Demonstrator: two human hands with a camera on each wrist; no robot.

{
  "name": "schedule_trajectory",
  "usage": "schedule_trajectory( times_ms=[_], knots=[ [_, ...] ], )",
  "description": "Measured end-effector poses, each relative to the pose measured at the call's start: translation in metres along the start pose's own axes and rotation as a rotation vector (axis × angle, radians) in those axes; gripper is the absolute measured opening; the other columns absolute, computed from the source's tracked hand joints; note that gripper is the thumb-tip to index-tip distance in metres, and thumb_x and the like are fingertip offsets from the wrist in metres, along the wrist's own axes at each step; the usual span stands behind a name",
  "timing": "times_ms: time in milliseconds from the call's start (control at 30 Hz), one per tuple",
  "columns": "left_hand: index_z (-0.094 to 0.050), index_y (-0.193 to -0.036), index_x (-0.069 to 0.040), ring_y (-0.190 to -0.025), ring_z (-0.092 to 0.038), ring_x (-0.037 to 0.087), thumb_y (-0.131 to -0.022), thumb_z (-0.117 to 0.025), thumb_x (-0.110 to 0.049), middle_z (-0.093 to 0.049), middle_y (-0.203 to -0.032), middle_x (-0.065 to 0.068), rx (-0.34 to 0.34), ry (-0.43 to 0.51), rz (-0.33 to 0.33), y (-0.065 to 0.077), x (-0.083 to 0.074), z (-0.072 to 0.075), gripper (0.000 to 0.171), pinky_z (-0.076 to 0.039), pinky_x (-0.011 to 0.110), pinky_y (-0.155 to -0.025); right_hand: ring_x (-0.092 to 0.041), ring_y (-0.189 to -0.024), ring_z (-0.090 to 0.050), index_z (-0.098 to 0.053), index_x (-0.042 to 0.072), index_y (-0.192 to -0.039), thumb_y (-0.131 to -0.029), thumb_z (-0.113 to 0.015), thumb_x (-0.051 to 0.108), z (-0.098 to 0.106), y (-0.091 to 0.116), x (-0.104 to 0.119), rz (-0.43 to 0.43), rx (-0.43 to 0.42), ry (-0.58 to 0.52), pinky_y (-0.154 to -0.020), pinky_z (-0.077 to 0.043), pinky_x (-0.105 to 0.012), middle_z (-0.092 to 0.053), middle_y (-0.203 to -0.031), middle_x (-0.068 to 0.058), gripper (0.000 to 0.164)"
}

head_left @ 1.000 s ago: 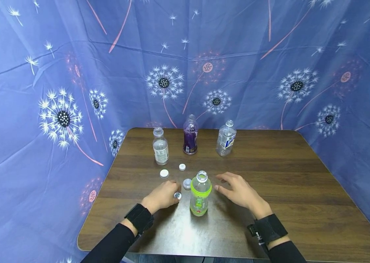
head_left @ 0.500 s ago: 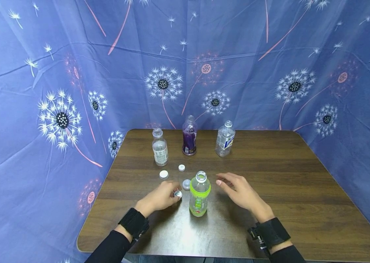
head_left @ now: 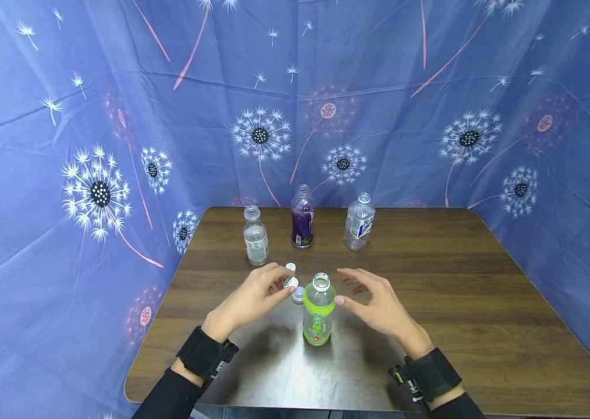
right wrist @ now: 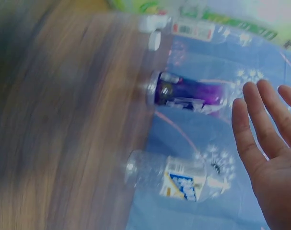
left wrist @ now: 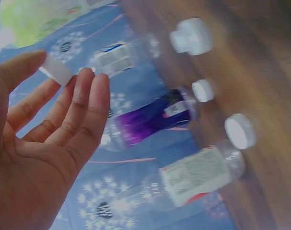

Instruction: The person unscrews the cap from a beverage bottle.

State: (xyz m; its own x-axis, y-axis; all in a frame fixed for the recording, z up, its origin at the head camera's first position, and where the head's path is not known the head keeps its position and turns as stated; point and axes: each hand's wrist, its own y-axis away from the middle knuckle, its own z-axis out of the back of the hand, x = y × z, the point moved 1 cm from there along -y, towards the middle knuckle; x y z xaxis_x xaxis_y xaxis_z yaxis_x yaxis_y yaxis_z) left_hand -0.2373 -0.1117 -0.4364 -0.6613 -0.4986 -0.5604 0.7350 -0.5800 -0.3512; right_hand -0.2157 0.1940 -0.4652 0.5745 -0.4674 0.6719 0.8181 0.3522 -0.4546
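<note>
L hand [head_left: 254,297] pinches a round white plastic cap [head_left: 291,282] left of an upright, uncapped clear-&-green plastic bottle [head_left: 318,315], w/ the empty, loose-fingered R hand [head_left: 379,304] nearer, on its right.

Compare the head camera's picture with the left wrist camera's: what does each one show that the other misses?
Only the head view: the right hand, the black wristbands and the dark sleeves.

Only the left wrist view: the palm side of the left hand, and a wide white cap lying loose on the table.

Both: the left hand pinching a small cap, two other loose caps, the green-banded bottle, the purple bottle and two clear labelled bottles.
</note>
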Motion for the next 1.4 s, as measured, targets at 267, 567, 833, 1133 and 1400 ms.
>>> schedule_trajectory(
  times_ms=[267, 567, 833, 1133, 1400],
  knots=[
    [-0.068, -0.13, -0.011, -0.09, -0.063, 0.006, -0.104, -0.067, -0.022, -0.065, -0.109, -0.005, -0.094, 0.071, -0.087, -0.01, -0.031, 0.018, 0.028, -0.062, 0.033, -0.08, -0.018, -0.111, -0.069, -0.063, 0.021, -0.141, -0.085, -0.089, 0.03, -0.008, -0.005, 0.016, 0.097, -0.034, 0.019, -0.086, -0.061, -0.038, -0.07, -0.131, 0.001, 0.062],
    [-0.068, -0.13, -0.009, -0.091, -0.063, 0.007, -0.102, -0.07, -0.017, -0.066, -0.112, 0.0, -0.087, 0.045, -0.211, -0.024, -0.05, 0.022, 0.03, -0.059, 0.024, -0.076, -0.014, -0.11, -0.069, -0.065, 0.019, -0.138, -0.085, -0.089, 0.032, -0.018, -0.009, 0.024, 0.19, -0.037, 0.053, -0.087, -0.058, -0.029, -0.07, -0.129, 0.005, 0.06],
    [-0.07, -0.128, -0.005, -0.091, -0.066, 0.012, -0.101, -0.07, -0.014, -0.067, -0.114, 0.003, -0.038, 0.0, -0.295, -0.034, -0.065, 0.018, 0.029, -0.058, 0.02, -0.082, -0.01, -0.107, -0.07, -0.066, 0.018, -0.136, -0.088, -0.087, 0.026, -0.022, -0.007, 0.024, 0.23, -0.03, 0.051, -0.082, -0.061, -0.029, -0.071, -0.127, 0.005, 0.054],
    [-0.073, -0.129, -0.008, -0.084, -0.059, 0.006, -0.103, -0.069, -0.021, -0.064, -0.11, 0.001, 0.024, -0.062, -0.267, -0.034, -0.07, 0.017, 0.029, -0.053, 0.016, -0.071, -0.012, -0.11, -0.069, -0.067, 0.019, -0.134, -0.086, -0.088, 0.021, -0.025, -0.007, 0.024, 0.24, -0.043, 0.003, -0.078, -0.063, -0.038, -0.072, -0.125, 0.004, 0.053],
    [-0.073, -0.127, -0.008, -0.092, -0.065, 0.009, -0.104, -0.067, -0.017, -0.065, -0.114, 0.0, 0.067, -0.034, -0.252, -0.035, -0.071, 0.016, 0.026, -0.061, 0.026, -0.077, -0.012, -0.109, -0.069, -0.067, 0.018, -0.133, -0.086, -0.088, 0.022, -0.024, -0.006, 0.024, 0.225, -0.053, -0.001, -0.076, -0.064, -0.039, -0.072, -0.125, 0.004, 0.052]
  ],
)
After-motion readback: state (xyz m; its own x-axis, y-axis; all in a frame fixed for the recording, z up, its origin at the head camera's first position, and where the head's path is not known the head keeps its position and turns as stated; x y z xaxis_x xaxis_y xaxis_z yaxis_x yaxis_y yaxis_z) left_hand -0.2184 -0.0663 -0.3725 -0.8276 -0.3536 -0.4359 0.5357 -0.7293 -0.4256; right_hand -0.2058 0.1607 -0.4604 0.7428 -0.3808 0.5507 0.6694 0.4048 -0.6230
